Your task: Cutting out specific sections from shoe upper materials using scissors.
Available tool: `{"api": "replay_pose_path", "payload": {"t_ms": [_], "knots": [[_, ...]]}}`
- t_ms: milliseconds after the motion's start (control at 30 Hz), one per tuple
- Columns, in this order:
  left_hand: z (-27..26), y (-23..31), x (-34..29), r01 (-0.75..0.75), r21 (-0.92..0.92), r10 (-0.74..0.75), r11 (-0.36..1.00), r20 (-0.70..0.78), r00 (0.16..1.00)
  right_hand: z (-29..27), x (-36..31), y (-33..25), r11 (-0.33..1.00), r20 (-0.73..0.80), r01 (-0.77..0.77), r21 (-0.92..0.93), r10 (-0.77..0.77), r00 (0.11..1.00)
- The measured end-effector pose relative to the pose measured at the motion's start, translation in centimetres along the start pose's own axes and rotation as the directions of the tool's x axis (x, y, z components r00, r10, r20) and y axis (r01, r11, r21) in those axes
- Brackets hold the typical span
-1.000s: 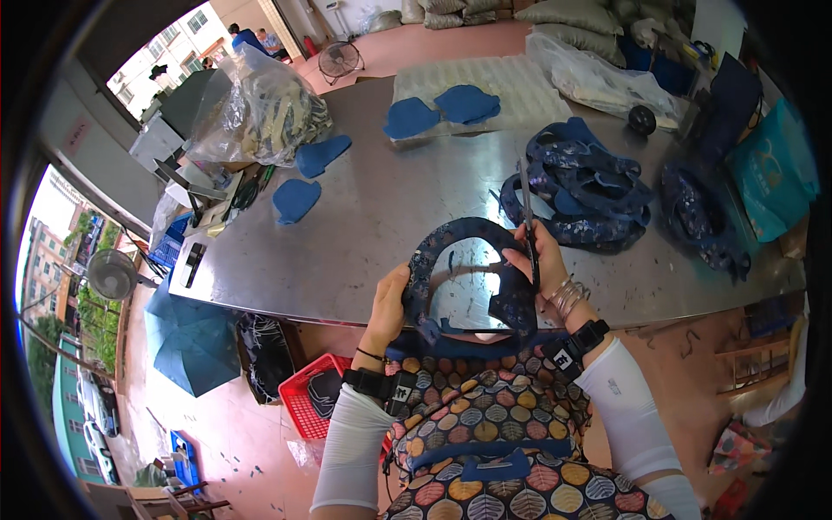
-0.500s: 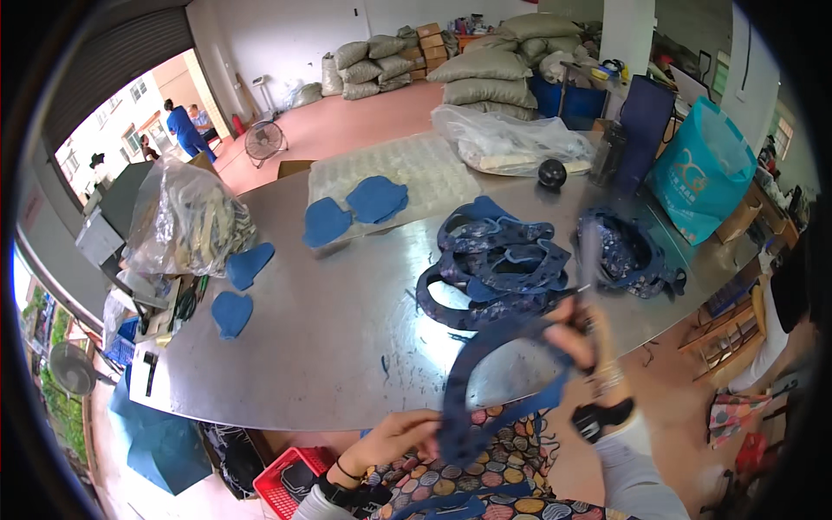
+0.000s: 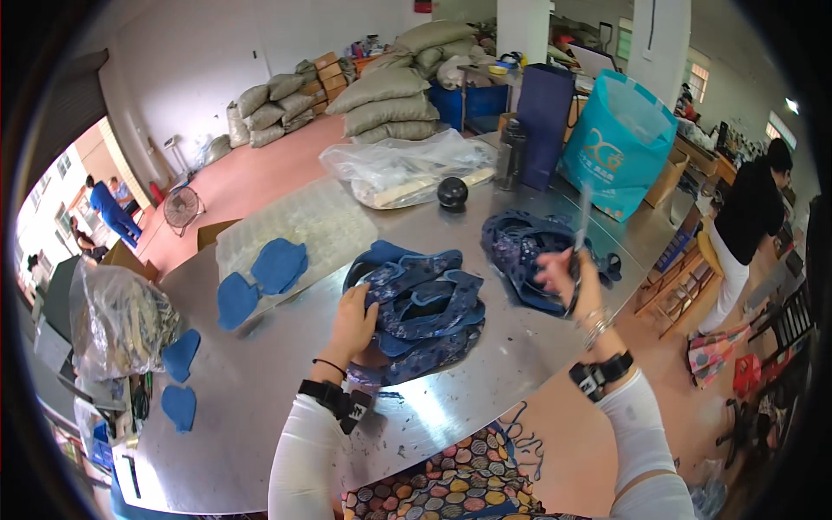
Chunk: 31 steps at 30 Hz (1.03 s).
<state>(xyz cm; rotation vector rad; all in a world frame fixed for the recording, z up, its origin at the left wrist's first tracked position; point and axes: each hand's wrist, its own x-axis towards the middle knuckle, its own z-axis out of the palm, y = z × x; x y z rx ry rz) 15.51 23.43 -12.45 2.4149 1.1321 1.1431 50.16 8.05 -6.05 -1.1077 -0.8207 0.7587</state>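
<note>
My left hand [image 3: 354, 322] rests palm down on a stack of dark blue patterned fabric pieces [image 3: 418, 305] on the metal table [image 3: 260, 390]. My right hand [image 3: 563, 276] is raised above the table's right side and grips scissors [image 3: 579, 234], blades pointing up. Just behind that hand lies a second heap of the same patterned fabric [image 3: 520, 247].
Plain blue cut pieces [image 3: 277, 264] lie on a clear sheet [image 3: 303, 227] at the table's left, more [image 3: 180, 381] near the left edge beside a stuffed plastic bag [image 3: 117, 321]. A black ball [image 3: 452, 192], a teal bag [image 3: 617, 143] and stacked sacks [image 3: 381, 95] are behind. A person [image 3: 745, 225] stands at right.
The patterned piece I held up in both hands now lies on the stack under my left hand. My right hand has swung right with the scissors.
</note>
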Motion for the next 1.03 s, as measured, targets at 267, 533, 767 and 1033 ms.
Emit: {"api": "replay_pose_path", "payload": {"t_ms": [267,533,767,1033], "knots": [[-0.6,-0.5,3.3,-0.056,0.140,0.039,0.988,0.120,0.992,6.3,-9.4,2.6,0.935,0.450,-0.158,-0.319,0.296,0.842],[-12.0,8.0,1.7,0.082,-0.690,-0.241,0.719,-0.136,0.961,9.9,-12.3,4.5,0.933,0.515,-0.291,-0.211,0.359,0.778],[-20.0,4.6,-11.5,0.155,0.162,-0.224,0.975,0.721,0.656,13.0,-13.7,5.9,0.868,0.515,-0.405,-0.287,0.496,0.699],[-22.3,3.8,-18.8,0.393,0.301,-0.493,0.869,0.603,0.628,18.5,-15.0,6.3,0.846,0.628,-0.368,-0.385,0.533,0.568]]}}
